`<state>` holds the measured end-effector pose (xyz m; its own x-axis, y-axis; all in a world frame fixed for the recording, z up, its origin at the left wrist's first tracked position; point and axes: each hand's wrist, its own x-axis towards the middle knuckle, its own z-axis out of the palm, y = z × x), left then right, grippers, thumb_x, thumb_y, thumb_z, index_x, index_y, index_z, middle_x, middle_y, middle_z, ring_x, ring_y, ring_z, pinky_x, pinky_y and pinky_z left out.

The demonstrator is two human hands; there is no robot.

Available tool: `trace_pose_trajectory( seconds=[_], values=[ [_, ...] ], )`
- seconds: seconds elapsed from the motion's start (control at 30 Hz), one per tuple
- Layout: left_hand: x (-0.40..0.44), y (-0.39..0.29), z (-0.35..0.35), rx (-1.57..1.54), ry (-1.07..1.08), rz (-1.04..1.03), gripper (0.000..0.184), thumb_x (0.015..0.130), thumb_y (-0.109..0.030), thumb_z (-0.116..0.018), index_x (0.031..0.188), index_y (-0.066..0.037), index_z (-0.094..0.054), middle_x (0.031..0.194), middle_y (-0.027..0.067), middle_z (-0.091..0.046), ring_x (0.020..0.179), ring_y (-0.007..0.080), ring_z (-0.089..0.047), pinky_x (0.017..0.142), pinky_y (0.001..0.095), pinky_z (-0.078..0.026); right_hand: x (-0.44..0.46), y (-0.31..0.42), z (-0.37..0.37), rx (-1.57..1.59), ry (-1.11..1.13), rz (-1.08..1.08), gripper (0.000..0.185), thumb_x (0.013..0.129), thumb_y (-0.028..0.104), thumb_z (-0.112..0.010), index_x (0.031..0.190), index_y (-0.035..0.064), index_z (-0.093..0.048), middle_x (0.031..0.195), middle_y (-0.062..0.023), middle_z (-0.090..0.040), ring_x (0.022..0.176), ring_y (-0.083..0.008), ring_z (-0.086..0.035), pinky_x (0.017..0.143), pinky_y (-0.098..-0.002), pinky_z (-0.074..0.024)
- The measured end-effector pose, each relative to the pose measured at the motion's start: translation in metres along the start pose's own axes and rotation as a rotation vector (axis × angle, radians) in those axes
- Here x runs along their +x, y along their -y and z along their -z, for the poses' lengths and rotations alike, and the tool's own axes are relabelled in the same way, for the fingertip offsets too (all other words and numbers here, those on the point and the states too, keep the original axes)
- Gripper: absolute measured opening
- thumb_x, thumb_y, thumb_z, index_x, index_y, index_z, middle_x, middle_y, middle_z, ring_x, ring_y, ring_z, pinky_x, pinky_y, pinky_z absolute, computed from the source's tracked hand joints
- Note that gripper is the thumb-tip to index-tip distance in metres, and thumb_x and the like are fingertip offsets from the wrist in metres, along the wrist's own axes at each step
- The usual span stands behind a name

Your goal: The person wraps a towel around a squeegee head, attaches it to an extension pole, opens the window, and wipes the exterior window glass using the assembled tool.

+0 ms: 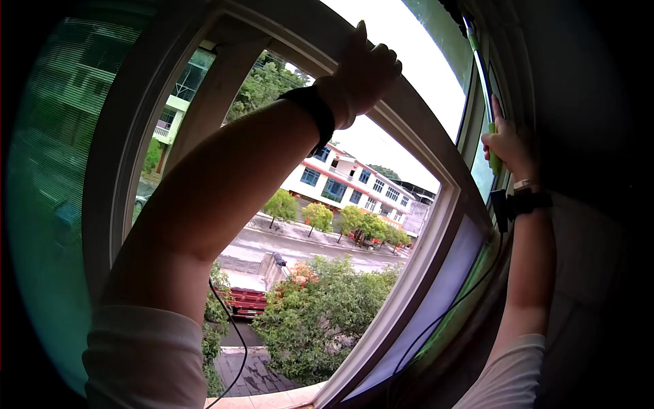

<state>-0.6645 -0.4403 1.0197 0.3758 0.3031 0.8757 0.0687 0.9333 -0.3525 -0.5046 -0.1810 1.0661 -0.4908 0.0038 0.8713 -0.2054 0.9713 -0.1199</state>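
My left hand (364,71) is raised to the window frame (415,123), its fingers curled over the upper bar. At the upper right my right hand (507,143) is wrapped round the green handle of a long, thin tool (482,75), with one finger stretched up along it. The tool points upward beside the right edge of the window, and its top end is dark and hard to make out. Each wrist wears a black band.
An open window section looks down on a street with trees (327,313), a red truck (246,300) and a white building (340,178). A green mesh screen (61,170) covers the left. Black cables hang from both arms. A dark wall lies at the right.
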Motion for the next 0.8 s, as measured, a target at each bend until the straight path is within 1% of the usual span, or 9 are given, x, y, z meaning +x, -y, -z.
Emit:
trace_pose_trajectory(
  seconds=[0.1,0.2,0.37,0.43,0.5,0.57,0.7,0.77,0.8],
  values=[
    [0.001,-0.001,-0.002,-0.013,-0.038,0.004,0.034,0.081,-0.010,-0.058,0.115,-0.010,-0.058,0.099,0.0025,-0.058,0.103,0.0193,-0.056,0.104,0.0635,-0.026,0.060,0.014,0.002,0.062,-0.020,0.036,0.093,0.073,0.002,-0.048,0.150,0.0114,0.003,0.077,-0.0102,-0.057,0.055,-0.0143,-0.053,0.055,-0.0318,-0.0494],
    [0.002,-0.002,-0.001,-0.001,-0.008,0.017,0.034,0.081,-0.010,-0.058,0.115,-0.010,-0.057,0.099,0.0030,-0.058,0.103,0.0196,-0.056,0.104,0.0640,-0.025,0.035,0.022,-0.011,0.056,-0.020,0.047,0.093,0.074,0.001,-0.048,0.150,0.0121,0.004,0.074,-0.0095,-0.055,0.053,-0.0145,-0.053,0.054,-0.0312,-0.0491],
    [0.003,-0.002,0.000,0.033,0.021,-0.005,0.035,0.082,-0.011,-0.057,0.117,-0.009,-0.057,0.100,0.0044,-0.058,0.104,0.0210,-0.056,0.104,0.0655,-0.024,-0.152,-0.023,-0.021,0.008,0.131,-0.044,0.096,0.074,-0.007,-0.043,0.149,0.0238,0.009,0.066,-0.0074,-0.053,0.046,-0.0168,-0.055,0.044,-0.0332,-0.0516],
    [0.002,-0.003,0.002,0.032,0.029,-0.006,0.035,0.082,-0.011,-0.057,0.118,-0.009,-0.056,0.101,0.0047,-0.059,0.105,0.0217,-0.056,0.104,0.0660,-0.024,-0.252,-0.028,-0.019,0.003,0.236,-0.099,0.095,0.074,-0.007,-0.043,0.149,0.0211,0.009,0.056,-0.0092,-0.054,0.045,-0.0199,-0.059,0.045,-0.0353,-0.0531],
    [0.001,-0.002,-0.008,-0.027,-0.094,-0.018,0.035,0.082,-0.011,-0.056,0.117,-0.009,-0.057,0.100,0.0048,-0.059,0.105,0.0219,-0.056,0.104,0.0658,-0.025,-0.346,-0.031,-0.020,-0.016,0.310,-0.299,0.097,0.071,-0.007,-0.041,0.149,0.0216,0.009,0.052,-0.0053,-0.050,0.041,-0.0156,-0.053,0.040,-0.0322,-0.0500],
    [0.000,-0.001,-0.011,-0.050,-0.145,-0.025,0.034,0.082,-0.011,-0.056,0.116,-0.009,-0.058,0.100,0.0047,-0.059,0.104,0.0220,-0.056,0.103,0.0656,-0.026,-0.416,-0.011,-0.024,-0.094,0.278,0.000,0.087,0.078,-0.004,-0.048,0.151,0.0141,-0.003,0.059,-0.0061,-0.051,0.044,-0.0145,-0.047,0.041,-0.0325,-0.0412],
    [0.001,-0.002,-0.006,-0.062,-0.092,-0.024,0.030,0.082,-0.010,-0.056,0.112,-0.008,-0.059,0.095,0.0045,-0.058,0.100,0.0223,-0.057,0.104,0.0652,-0.025,-0.416,0.003,-0.005,-0.138,0.312,-0.115,0.089,0.080,-0.002,-0.050,0.150,0.0164,0.001,0.060,-0.0031,-0.052,0.046,-0.0131,-0.049,0.040,-0.0310,-0.0421],
    [0.003,-0.003,-0.001,-0.036,-0.047,-0.015,0.031,0.082,-0.009,-0.056,0.113,-0.007,-0.059,0.093,0.0045,-0.058,0.097,0.0225,-0.058,0.104,0.0650,-0.025,-0.346,0.015,0.002,-0.023,0.273,-0.356,0.098,0.071,-0.007,-0.042,0.149,0.0233,0.009,0.051,-0.0070,-0.050,0.039,-0.0164,-0.052,0.039,-0.0320,-0.0491],
    [0.007,-0.002,0.004,-0.056,0.046,-0.009,0.026,0.083,-0.009,-0.056,0.108,-0.008,-0.060,0.090,0.0047,-0.058,0.095,0.0225,-0.058,0.104,0.0643,-0.026,-0.304,0.009,0.002,0.022,0.229,-0.262,0.098,0.070,-0.007,-0.041,0.150,0.0267,0.006,0.056,-0.0061,-0.051,0.040,-0.0147,-0.050,0.038,-0.0314,-0.0486]
  ],
)
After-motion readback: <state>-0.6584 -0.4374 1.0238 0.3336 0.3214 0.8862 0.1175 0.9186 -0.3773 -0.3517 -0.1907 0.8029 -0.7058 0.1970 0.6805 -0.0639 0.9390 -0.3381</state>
